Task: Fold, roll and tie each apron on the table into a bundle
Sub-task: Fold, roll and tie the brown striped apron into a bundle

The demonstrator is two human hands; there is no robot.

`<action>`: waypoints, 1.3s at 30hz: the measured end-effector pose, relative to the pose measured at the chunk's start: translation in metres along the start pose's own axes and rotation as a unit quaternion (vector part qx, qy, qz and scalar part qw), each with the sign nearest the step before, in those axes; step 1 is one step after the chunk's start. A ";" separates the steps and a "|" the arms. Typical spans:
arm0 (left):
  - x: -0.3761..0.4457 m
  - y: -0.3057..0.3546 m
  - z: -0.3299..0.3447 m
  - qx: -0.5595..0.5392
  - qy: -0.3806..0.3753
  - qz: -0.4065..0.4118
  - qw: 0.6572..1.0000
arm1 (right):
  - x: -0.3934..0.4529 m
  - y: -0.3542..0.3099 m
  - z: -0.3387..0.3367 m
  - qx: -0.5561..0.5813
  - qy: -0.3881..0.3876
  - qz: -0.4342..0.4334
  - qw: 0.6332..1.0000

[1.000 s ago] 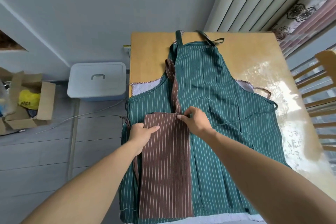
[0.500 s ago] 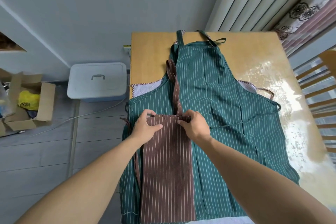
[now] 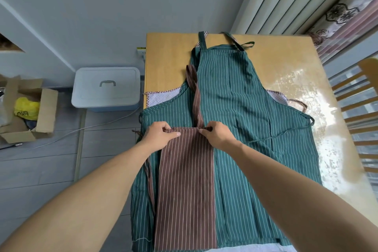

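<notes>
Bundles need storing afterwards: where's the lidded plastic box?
In the head view, the lidded plastic box sits on the floor left of the table, right of the cardboard box.

Folded apron (image 3: 186, 186) atop spread apron (image 3: 241, 112)

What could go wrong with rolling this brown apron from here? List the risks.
1. The brown apron lies folded on the green apron; the left hand and right hand pinching its far edge might catch green cloth too.
2. The brown strap trails beyond that edge and could get wound in, leaving nothing to tie.
</notes>
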State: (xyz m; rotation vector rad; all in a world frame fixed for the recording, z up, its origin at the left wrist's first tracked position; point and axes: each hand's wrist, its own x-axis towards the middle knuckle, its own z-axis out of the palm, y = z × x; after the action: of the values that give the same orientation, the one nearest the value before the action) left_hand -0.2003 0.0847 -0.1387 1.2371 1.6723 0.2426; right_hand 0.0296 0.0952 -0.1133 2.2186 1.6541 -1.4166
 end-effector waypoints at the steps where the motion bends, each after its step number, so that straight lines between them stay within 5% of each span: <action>1: 0.001 0.000 0.001 0.022 0.019 -0.002 1.000 | 0.000 0.000 0.003 0.006 0.010 0.004 1.000; 5: 0.004 0.006 0.009 0.127 0.078 0.007 0.989 | -0.005 0.002 0.011 0.099 0.039 0.044 0.993; 13: -0.003 0.011 0.014 0.169 0.054 0.036 0.984 | -0.013 0.013 0.024 0.278 -0.044 0.072 0.957; 21: -0.004 0.007 0.008 -0.042 0.061 0.001 0.997 | -0.032 0.027 0.041 0.322 -0.062 0.070 0.942; 25: -0.018 0.004 0.012 0.069 0.151 0.039 0.985 | -0.065 0.047 0.055 0.283 -0.112 0.098 0.948; 27: -0.030 -0.006 0.016 0.188 0.181 0.147 0.954 | -0.084 0.061 0.066 0.275 -0.138 0.120 0.944; 30: -0.050 -0.010 0.034 0.253 0.104 0.301 0.913 | -0.111 0.085 0.085 0.283 -0.158 0.157 0.933; 34: -0.086 -0.009 0.070 0.273 -0.101 0.219 0.931 | -0.146 0.100 0.095 0.265 -0.221 0.186 0.920; 39: -0.121 -0.026 0.086 0.283 -0.172 0.167 0.929 | -0.189 0.102 0.097 0.255 -0.322 0.184 0.893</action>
State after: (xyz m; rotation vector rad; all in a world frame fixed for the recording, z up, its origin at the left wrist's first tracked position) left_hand -0.1504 -0.0570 -0.1261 1.8770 1.2487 -0.2683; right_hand 0.0435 -0.1390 -0.0902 1.7647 0.6613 -2.2909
